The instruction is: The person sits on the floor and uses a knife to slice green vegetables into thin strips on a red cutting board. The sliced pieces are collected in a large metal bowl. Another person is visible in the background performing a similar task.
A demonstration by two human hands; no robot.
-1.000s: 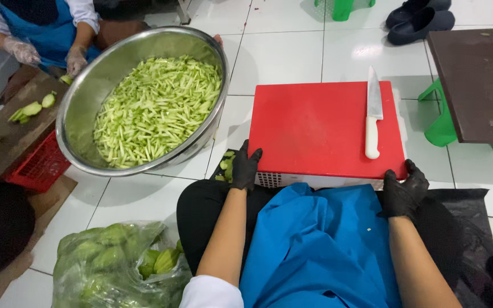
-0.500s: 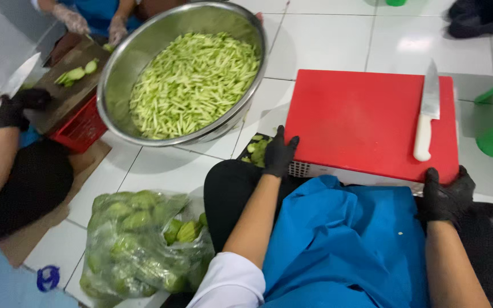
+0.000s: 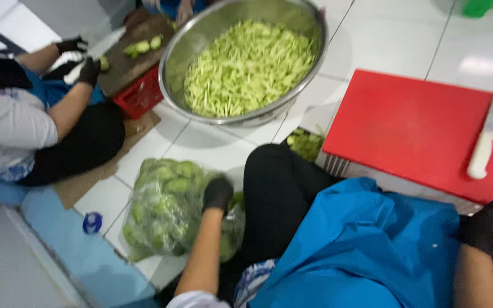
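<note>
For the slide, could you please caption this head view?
Seated at a red cutting board, left hand on a bag of green vegetables, right hand by the board's edge.

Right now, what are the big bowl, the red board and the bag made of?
The big bowl looks like shiny metal, its rim gleaming grey. The red board seems smooth matte plastic, evenly coloured. The bag is thin, clear plastic: wrinkled, glossy, with green vegetables showing through.

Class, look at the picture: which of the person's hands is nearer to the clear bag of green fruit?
Left. The left hand rests on the bag of green fruit; the right hand sits far across, by the red cutting board.
</note>
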